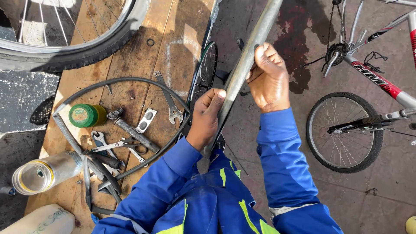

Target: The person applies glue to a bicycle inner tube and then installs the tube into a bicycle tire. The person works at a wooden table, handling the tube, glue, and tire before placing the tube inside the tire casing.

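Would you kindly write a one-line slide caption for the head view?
Both hands, left hand and right hand, grip a bare wheel rim beside a wooden bench strewn with tools.

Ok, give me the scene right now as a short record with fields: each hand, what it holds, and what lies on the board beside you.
left hand: gripping the lower part of a bare metal wheel rim, thumb pressed on it
right hand: closed around the same rim, higher up
rim: runs tilted from the lap up and out of the picture
wooden board: carries a black inner tube, a spanner, a green-capped tin, pliers and a clear jar
ground to the right: a red and white bicycle
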